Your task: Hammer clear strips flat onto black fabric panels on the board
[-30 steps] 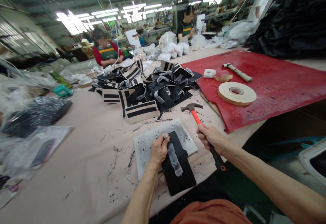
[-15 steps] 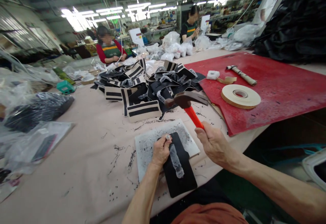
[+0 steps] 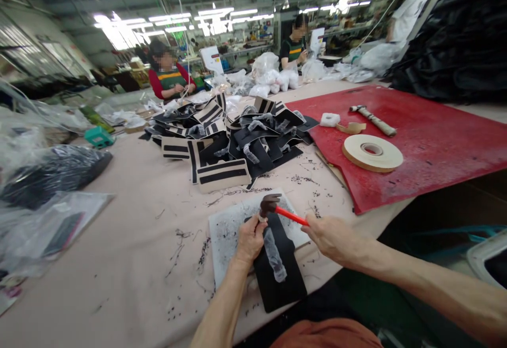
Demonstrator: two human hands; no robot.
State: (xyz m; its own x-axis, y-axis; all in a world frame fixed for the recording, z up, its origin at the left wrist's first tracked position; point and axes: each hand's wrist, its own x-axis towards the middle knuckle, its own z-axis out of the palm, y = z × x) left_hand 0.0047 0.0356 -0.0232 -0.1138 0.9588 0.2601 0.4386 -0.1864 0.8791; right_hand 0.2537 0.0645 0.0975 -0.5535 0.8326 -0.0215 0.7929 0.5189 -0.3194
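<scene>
Where the board point(image 3: 223, 245) ends, the black panel point(image 3: 292, 276) juts toward the table edge point(image 3: 320, 276).

The right grip point(image 3: 331, 238) holds a claw hammer point(image 3: 291, 215).

A table point(image 3: 142, 253) is bearing a speckled board point(image 3: 222, 245), piled panels point(image 3: 237, 144), a red sheet point(image 3: 435, 147), a teal box point(image 3: 99, 137) and plastic bags point(image 3: 59, 171); black scraps point(image 3: 204, 250) are lying beside the board.

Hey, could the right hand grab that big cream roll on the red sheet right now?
Probably not without freeing itself first: the right hand is closed around the hammer. Otherwise the way looks free; the cream roll lies ahead on the red sheet, with nothing tall standing between them.
</scene>
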